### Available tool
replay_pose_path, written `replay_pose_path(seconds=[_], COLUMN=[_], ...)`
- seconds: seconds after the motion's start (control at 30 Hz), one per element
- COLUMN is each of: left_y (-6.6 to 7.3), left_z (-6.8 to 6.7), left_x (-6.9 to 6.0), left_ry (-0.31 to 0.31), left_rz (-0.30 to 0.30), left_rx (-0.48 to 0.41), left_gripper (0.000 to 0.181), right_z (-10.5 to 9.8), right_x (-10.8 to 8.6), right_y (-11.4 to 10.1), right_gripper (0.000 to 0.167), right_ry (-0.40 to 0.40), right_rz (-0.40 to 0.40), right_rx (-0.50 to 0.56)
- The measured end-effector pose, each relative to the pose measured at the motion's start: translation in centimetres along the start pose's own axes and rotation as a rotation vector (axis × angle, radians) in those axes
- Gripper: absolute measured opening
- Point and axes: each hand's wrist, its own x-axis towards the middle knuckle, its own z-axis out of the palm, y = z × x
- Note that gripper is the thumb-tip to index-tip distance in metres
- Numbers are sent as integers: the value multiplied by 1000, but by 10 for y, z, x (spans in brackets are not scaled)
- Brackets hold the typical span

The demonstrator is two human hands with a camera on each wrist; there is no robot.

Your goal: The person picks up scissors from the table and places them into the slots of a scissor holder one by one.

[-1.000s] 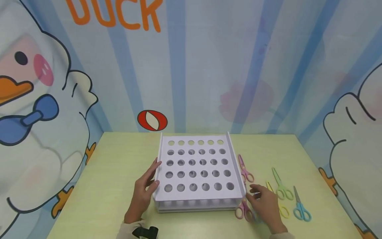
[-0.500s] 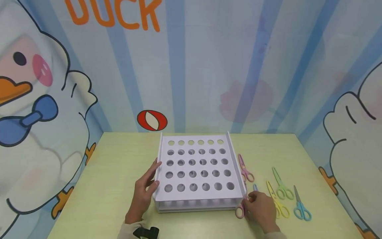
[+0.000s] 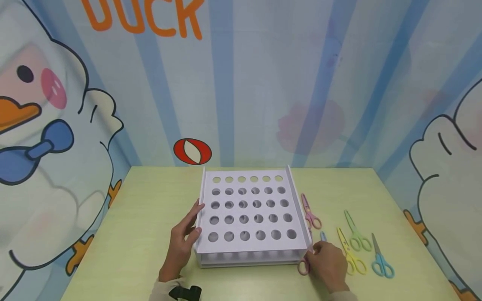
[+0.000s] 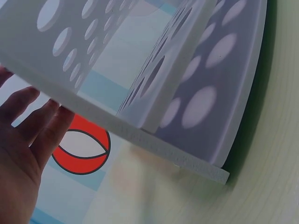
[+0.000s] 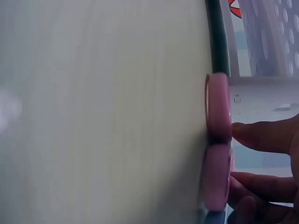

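Observation:
A white rack (image 3: 249, 211) with rows of round holes stands on the table. My left hand (image 3: 180, 242) rests at its left side panel, fingers along the panel's edge and thumb near the front corner. In the left wrist view those fingers look mostly straight. My right hand (image 3: 329, 263) is at the rack's front right corner, on a pair of pink scissors (image 3: 303, 266). Up close in the right wrist view, its thumb and fingers pinch at the pink handle loops (image 5: 218, 107), which lie low by the table. The blades are mostly hidden.
Another pair of pink scissors (image 3: 313, 218) lies along the rack's right side. A blue tip (image 3: 323, 236) shows beyond my right hand. Farther right lie yellow scissors (image 3: 350, 257), green scissors (image 3: 355, 234) and blue scissors (image 3: 381, 261). A printed backdrop (image 3: 256, 83) rises behind the table.
My right hand has moved left and slightly toward me, onto the nearer pink scissors' handle, covering one loop. Over the last half second it has barely moved. The left hand stays on the rack.

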Motion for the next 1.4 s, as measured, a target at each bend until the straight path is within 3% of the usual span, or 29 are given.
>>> replay_pose_path(seconds=[0.23, 0.53, 1.0, 1.4], left_y=[0, -1, -2, -1], left_z=[0, 0, 0, 1], left_x=[0, -1, -1, 0], left_ry=[16, 8, -4, 19], left_rz=[-12, 28, 21, 20], left_rx=[2, -3, 1, -11], left_gripper=[59, 57, 55, 56], right_z=[2, 1, 0, -9], right_x=[4, 5, 9, 10], right_y=[-5, -7, -10, -11], right_gripper=[22, 23, 20, 27], right_ry=[12, -22, -8, -3], right_rz=[-10, -7, 46, 54], right_rx=[-44, -82, -6, -25])
